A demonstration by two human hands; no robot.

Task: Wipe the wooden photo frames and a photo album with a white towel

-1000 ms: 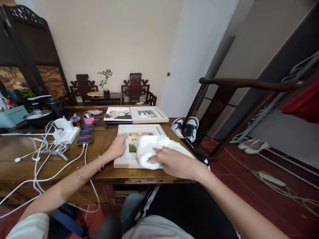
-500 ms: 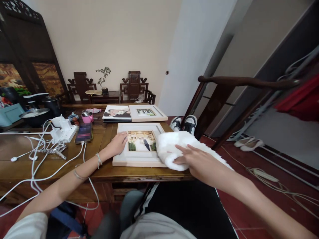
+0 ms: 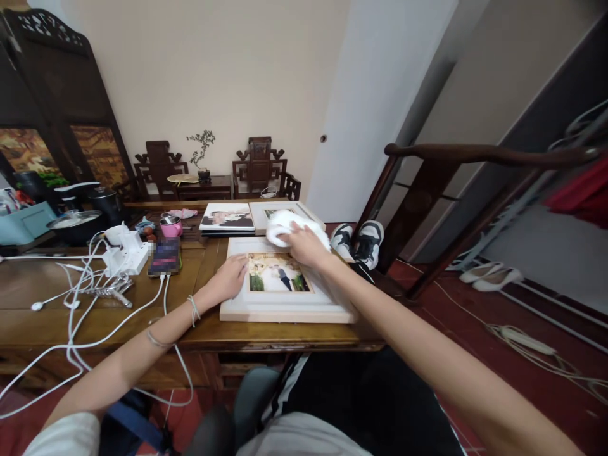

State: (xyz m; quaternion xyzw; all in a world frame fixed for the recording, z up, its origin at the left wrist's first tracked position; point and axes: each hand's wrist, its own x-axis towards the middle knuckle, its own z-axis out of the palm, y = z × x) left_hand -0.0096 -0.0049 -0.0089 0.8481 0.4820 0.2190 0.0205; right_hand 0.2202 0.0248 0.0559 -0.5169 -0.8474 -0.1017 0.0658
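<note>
A white picture frame (image 3: pixel 285 305) with a wedding photo in it lies flat on the wooden table (image 3: pixel 199 329) before me. My left hand (image 3: pixel 230 277) rests on its left border, fingers stretched out beside the photo. At the frame's far edge, my right hand (image 3: pixel 304 244) presses a fluffy white cloth (image 3: pixel 289 223), its fingers on top and curled into it. The cloth covers the far right part of the border and part of a second frame (image 3: pixel 266 209) lying behind.
Left of the frame lie a phone (image 3: pixel 164 256), a white power strip (image 3: pixel 130 256), tangled cables (image 3: pixel 71 329) and a pink cup (image 3: pixel 171 225). Photo books (image 3: pixel 228 217) are stacked behind. A wooden chair (image 3: pixel 413 196) stands to the right, shoes (image 3: pixel 368 244) near it.
My right hand has moved the white cloth from the frame's right side away from me and leftward to its far edge. My left hand stays on the left border.
</note>
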